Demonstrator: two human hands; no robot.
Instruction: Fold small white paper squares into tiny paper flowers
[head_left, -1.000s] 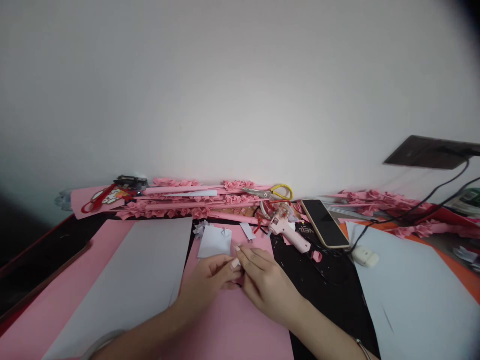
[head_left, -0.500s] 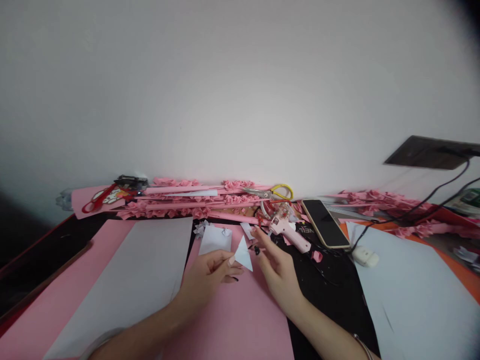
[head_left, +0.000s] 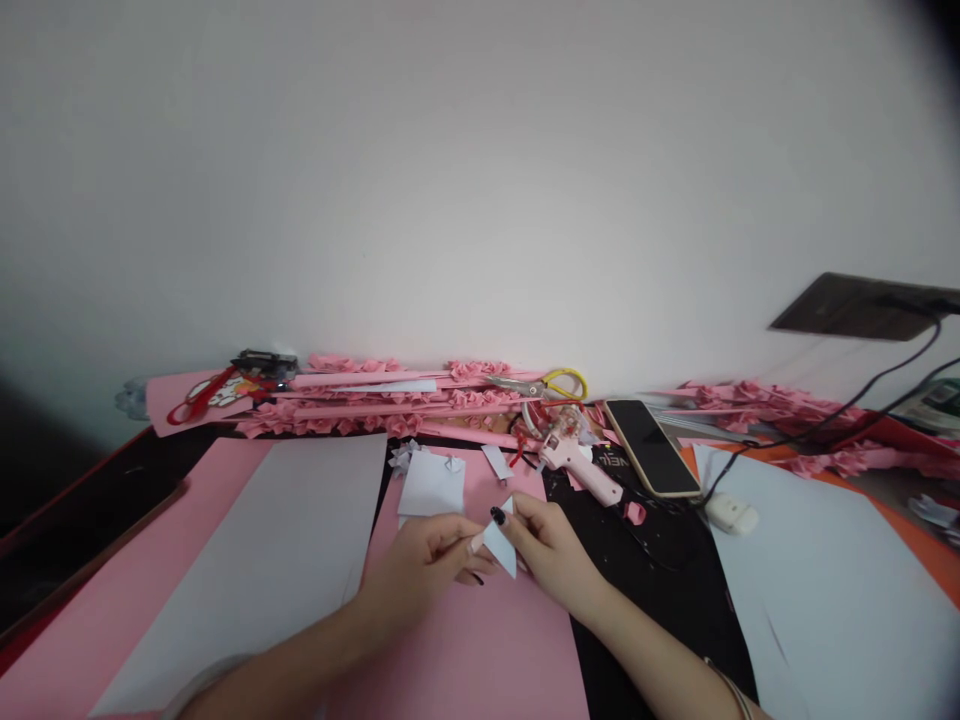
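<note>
A small folded piece of pale blue-white paper (head_left: pixel 501 552) is pinched between both hands above the pink sheet (head_left: pixel 465 650). My left hand (head_left: pixel 427 565) grips its left edge between thumb and fingers. On the other side, my right hand (head_left: pixel 551 545) has its thumb and fingers closed on the upper right part of the same paper. Just behind the hands lies a small stack of white paper squares (head_left: pixel 433 482), with a tiny folded paper piece on its corner. White folded paper stars or flowers (head_left: pixel 405 457) sit beside that stack.
A pink glue gun (head_left: pixel 581 468) and a phone (head_left: pixel 651 448) lie to the right, near a white case (head_left: pixel 731 513). Yellow-handled scissors (head_left: pixel 547 385) rest on pink paper flower stems (head_left: pixel 360 410) along the wall. Large white sheets (head_left: pixel 255 560) flank the middle. Black cables cross the right side.
My right hand has come in from beside the paper and closed on it. The paper has shifted slightly right and toward me, and both hands have lowered a little.
</note>
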